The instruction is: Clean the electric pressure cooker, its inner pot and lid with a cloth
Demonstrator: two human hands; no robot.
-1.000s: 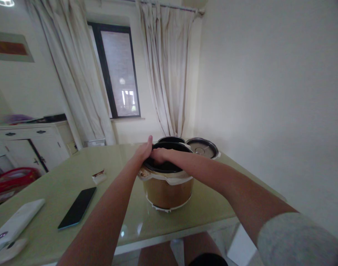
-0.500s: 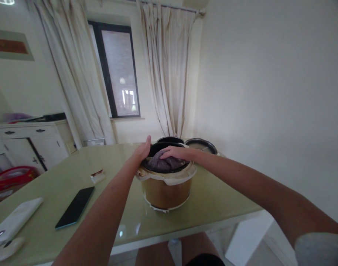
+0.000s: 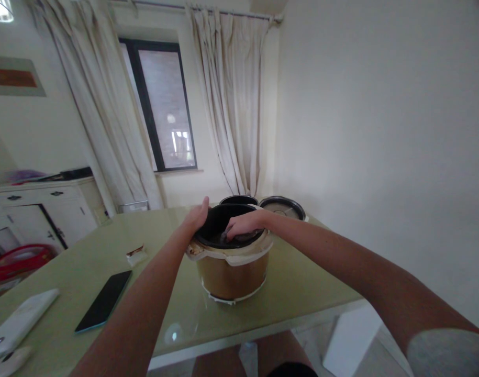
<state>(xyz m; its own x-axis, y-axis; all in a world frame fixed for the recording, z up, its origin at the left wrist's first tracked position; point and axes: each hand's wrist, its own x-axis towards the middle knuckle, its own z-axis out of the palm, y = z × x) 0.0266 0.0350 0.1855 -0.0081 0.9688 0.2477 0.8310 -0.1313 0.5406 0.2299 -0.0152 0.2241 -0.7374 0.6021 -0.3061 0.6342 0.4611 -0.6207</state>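
Observation:
A gold-sided electric cooker [image 3: 233, 280] with a worn cream rim stands on the table, its black inside exposed. My right hand [image 3: 245, 222] reaches into it, fingers curled over a grey-purple cloth [image 3: 224, 236] low against the inner wall. Most of the cloth is hidden under that hand. My left hand [image 3: 196, 217] grips the cooker's left rim, thumb pointing up; its other fingers are hidden from view.
Behind the cooker are a black inner pot [image 3: 238, 199] and a round lid [image 3: 283, 207]. On the left of the green-topped table [image 3: 164, 298] lie a dark phone [image 3: 103, 302], a white device [image 3: 23, 322] and a small white packet [image 3: 136, 255].
My right hand has pushed deeper into the cooker, and the cloth, earlier bulging near the rim, now sits lower and shows less. The left hand stays on the rim.

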